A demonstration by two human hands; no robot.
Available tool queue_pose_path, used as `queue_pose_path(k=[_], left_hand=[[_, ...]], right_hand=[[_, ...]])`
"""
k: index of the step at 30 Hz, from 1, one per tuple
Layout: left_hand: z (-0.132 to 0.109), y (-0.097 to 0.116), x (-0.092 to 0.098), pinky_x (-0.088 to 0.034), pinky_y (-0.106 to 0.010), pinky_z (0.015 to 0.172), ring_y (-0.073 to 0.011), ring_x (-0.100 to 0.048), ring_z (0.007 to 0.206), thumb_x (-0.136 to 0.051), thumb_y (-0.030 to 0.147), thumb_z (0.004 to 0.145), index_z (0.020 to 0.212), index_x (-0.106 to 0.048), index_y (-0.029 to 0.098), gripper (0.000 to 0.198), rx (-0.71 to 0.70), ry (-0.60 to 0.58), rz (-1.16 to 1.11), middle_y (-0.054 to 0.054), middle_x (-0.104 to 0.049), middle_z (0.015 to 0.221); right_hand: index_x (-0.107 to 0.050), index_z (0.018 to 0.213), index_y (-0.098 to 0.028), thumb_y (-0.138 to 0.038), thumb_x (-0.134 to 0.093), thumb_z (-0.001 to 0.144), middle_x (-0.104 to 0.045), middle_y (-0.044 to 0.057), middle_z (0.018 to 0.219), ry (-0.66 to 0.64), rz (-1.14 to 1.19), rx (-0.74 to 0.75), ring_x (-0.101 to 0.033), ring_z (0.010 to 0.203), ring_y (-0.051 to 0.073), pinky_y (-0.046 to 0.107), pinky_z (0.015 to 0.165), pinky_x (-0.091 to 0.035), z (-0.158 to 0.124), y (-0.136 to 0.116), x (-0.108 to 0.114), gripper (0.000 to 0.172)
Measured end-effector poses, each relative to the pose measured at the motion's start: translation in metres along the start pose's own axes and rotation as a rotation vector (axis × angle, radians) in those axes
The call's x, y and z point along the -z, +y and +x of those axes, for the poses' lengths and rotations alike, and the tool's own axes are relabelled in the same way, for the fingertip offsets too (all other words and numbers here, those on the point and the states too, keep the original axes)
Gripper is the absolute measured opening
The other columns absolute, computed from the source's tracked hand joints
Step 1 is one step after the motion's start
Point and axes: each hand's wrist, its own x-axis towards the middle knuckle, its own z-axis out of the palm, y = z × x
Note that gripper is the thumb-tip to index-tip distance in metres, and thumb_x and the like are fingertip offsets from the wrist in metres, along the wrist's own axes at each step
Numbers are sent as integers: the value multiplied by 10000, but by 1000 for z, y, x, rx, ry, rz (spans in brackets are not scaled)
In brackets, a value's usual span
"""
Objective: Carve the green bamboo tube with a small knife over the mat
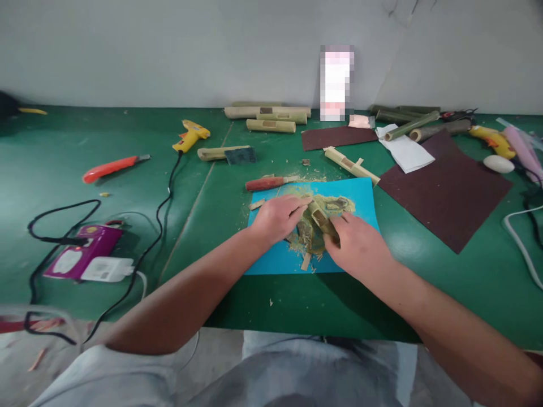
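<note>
My right hand (358,242) is closed round a short bamboo tube (319,215) that has a rectangular slot cut in its wall. The tube lies slanted over a blue sheet (360,198) strewn with yellowish dust and shavings. Close by the tube's far end is my left hand (278,217), its fingers pressed together; what they pinch, if anything, is hidden. Sandpaper-like dark patches show through the dust, too smeared to tell. A red-handled knife (265,183) lies just beyond the left hand. Small bamboo strips (306,261) rest on the sheet.
Several slotted bamboo tubes (271,125) lie toward the wall. Left are a yellow glue gun (192,135), an orange utility knife (111,168) and a purple power strip (91,249) with trailing cords. Brown sandpaper (449,198), white paper (405,150) and another glue gun (492,141) are right.
</note>
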Motion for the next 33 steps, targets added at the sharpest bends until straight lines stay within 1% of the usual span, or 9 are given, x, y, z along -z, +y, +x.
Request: queue_pose_path(k=[2, 5, 9, 12, 20, 24, 28, 30, 33], left_hand=[[1, 1, 0, -591, -346, 867, -216, -721, 964, -508, 260, 990, 1150, -744, 173, 298, 3, 0, -6, -90, -765, 1040], [4, -1, 3, -585, -345, 878, -215, -717, 976, -507, 264, 990, 1142, -744, 177, 295, 15, 7, -18, -86, -764, 1049], [6, -5, 8, -571, -336, 892, -211, -713, 970, -498, 261, 991, 1097, -754, 174, 291, 57, 50, -17, -86, -762, 1050], [3, -6, 8, -571, -327, 865, -211, -711, 940, -499, 282, 994, 1123, -745, 160, 303, 72, 34, 15, -91, -759, 1020], [0, 0, 3, -570, -330, 902, -206, -715, 973, -488, 269, 1005, 1143, -739, 175, 302, 1, 45, -9, -81, -762, 1057], [4, -5, 4, -576, -341, 895, -212, -717, 986, -547, 275, 974, 1124, -747, 179, 268, 70, 66, -49, -74, -762, 1075], [5, -6, 3, -578, -330, 859, -203, -719, 942, -568, 295, 965, 1073, -761, 178, 250, 110, 96, -74, -72, -769, 1029], [3, -3, 1, -576, -318, 830, -199, -718, 919, -552, 302, 977, 1062, -764, 181, 259, 77, 74, -58, -72, -770, 1004], [0, 2, 1, -570, -308, 815, -194, -716, 913, -522, 298, 997, 1104, -751, 193, 274, -17, -13, -46, -65, -769, 979]], right_hand=[[-613, 931, -167, -282, -553, 895, -641, 91, 963, 11, 13, 1, -592, 833, 206, 325, 625, -344, 1, 2, 0, 135], [-604, 874, -175, -253, -553, 879, -635, 77, 911, -22, 29, -11, -577, 785, 189, 322, 614, -335, 2, 2, 0, 94], [-598, 828, -183, -240, -526, 884, -631, 69, 877, -48, 40, -16, -555, 738, 174, 322, 596, -312, 1, 1, -1, 107], [-598, 831, -183, -248, -537, 883, -635, 67, 862, -58, 47, -22, -549, 722, 169, 318, 590, -301, 0, -1, -2, 104], [-596, 841, -185, -243, -527, 885, -640, 70, 882, -41, 55, -19, -549, 719, 167, 313, 578, -290, 2, 2, -5, 101], [-592, 841, -182, -243, -513, 896, -632, 71, 878, -31, 54, -9, -548, 721, 168, 316, 575, -291, 2, 2, -5, 113], [-592, 842, -184, -241, -523, 894, -627, 72, 882, -41, 57, -15, -549, 725, 171, 315, 575, -298, 2, 1, -5, 104], [-594, 844, -183, -236, -518, 892, -626, 75, 881, -40, 54, -10, -551, 728, 174, 317, 577, -303, 2, 1, -5, 105], [-597, 848, -179, -234, -508, 892, -625, 75, 875, -46, 54, -8, -550, 723, 172, 318, 578, -305, 2, 1, -5, 113]])
